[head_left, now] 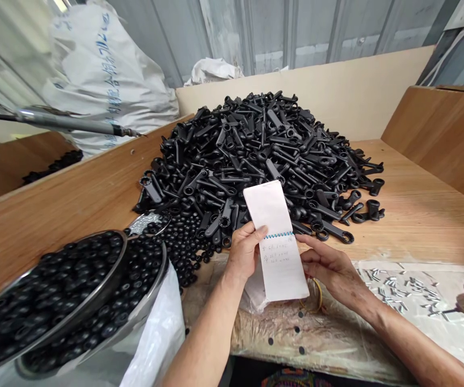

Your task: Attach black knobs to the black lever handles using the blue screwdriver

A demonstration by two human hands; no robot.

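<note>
Head view: L hand [243, 252] and R hand [332, 269] are holding spiral notepad [282, 269] up over bench [425, 209], fingers [256, 232] clamping its edges from both sides, pad just before black parts pile [256, 145].

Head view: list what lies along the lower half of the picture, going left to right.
Steel bowl of black round parts → left hand → spiral notepad → right hand → small silver metal pieces
</note>
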